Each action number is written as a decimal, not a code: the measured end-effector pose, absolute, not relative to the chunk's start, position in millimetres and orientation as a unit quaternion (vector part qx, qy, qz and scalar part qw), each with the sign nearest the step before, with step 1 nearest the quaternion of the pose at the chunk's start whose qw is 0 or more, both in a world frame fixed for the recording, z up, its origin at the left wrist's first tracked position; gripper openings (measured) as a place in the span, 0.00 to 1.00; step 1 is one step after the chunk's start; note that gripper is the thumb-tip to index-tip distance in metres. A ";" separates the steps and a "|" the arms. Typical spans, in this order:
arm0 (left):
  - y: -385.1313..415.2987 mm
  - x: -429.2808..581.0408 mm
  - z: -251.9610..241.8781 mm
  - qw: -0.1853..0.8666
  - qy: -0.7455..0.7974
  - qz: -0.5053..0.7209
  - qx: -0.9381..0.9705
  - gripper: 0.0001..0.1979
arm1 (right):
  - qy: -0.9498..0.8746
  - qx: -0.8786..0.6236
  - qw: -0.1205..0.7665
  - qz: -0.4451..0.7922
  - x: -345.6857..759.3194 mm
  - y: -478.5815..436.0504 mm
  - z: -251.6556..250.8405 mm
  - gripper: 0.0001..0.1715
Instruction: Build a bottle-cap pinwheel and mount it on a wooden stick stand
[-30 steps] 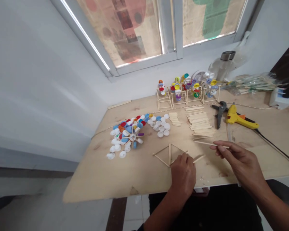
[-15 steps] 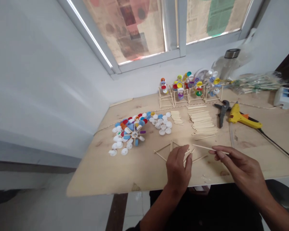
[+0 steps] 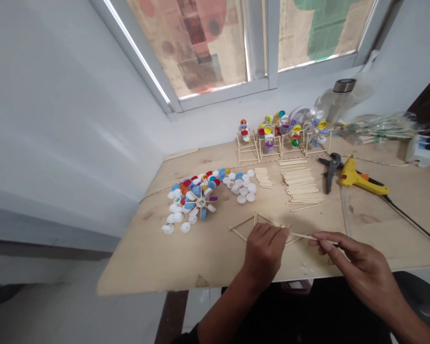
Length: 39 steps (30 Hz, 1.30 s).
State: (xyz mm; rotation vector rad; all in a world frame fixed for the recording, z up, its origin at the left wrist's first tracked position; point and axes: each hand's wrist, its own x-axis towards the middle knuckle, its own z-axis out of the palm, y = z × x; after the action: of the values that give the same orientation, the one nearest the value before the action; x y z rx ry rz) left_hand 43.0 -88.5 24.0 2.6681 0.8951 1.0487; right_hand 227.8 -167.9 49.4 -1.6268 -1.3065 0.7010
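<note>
Fingers pressed together, my left hand [image 3: 267, 248] is closed over the near right part of a frame of thin wooden sticks [image 3: 241, 223] lying on the table. The hand covers much of that frame. My right hand [image 3: 358, 265] pinches one loose wooden stick [image 3: 303, 235] near its right end. The stick's left end reaches the left fingertips; whether it touches the frame there is hidden. Behind the hands lies a pile of similar sticks [image 3: 301, 184], with a bunch of short stick pieces [image 3: 263, 177] beside it.
Left on the table [image 3: 146, 267], a wheel of bottle caps [image 3: 200, 202] sits by loose caps [image 3: 243, 188]. A yellow glue gun [image 3: 361, 179] and dark cutter [image 3: 332, 172] lie right. Behind stand stick stands [image 3: 249, 153] with cap wheels, a bottle [image 3: 338, 102] and bagged sticks [image 3: 383, 126].
My left fingers, apart around a short stick before, have closed together. My right hand has lowered its stick and brought its end to the left fingertips.
</note>
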 end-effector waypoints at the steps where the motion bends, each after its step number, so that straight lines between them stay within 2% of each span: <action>1: -88.2 41.8 24.3 0.063 0.291 0.344 0.891 0.12 | -0.535 -0.657 0.452 0.280 227.3 -168.0 50.4 0.16; 10: -83.0 39.7 24.3 -0.011 0.245 0.328 0.912 0.12 | -0.627 -0.624 0.438 0.162 224.5 -173.1 50.9 0.12; 16: -78.1 30.1 27.7 0.018 0.187 0.286 0.940 0.13 | -0.756 -0.501 0.418 0.053 233.5 -175.8 53.8 0.14; 19: -78.2 24.3 30.0 0.100 0.181 0.228 0.951 0.12 | -0.791 -0.470 0.389 0.036 239.2 -178.8 55.2 0.16; 22: -78.1 19.4 37.5 0.251 0.192 0.176 0.932 0.09 | -0.800 -0.461 0.378 0.064 242.7 -183.5 58.5 0.16; 26: -76.8 10.6 50.3 0.520 0.173 0.114 0.829 0.09 | -0.758 -0.473 0.386 0.229 241.0 -189.4 65.8 0.11; 30: -80.0 4.8 54.0 0.723 0.136 0.060 0.675 0.16 | -0.680 -0.448 0.435 0.384 234.1 -193.0 68.9 0.10; 34: -88.3 18.0 50.2 0.815 0.126 0.070 0.561 0.22 | -0.598 -0.444 0.487 0.457 224.6 -189.7 66.6 0.10; 37: -93.6 34.9 46.4 0.816 0.159 0.122 0.542 0.24 | -0.540 -0.484 0.492 0.482 223.8 -181.8 60.8 0.10; 39: -96.5 42.2 43.0 0.772 0.187 0.130 0.593 0.22 | -0.482 -0.528 0.516 0.471 229.3 -176.8 54.3 0.12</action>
State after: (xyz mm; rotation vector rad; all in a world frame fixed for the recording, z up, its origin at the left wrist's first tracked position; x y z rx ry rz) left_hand 42.2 -96.5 43.0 1.2856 0.4063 0.2824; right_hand 229.3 -176.8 54.3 -1.2669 -1.1583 1.1321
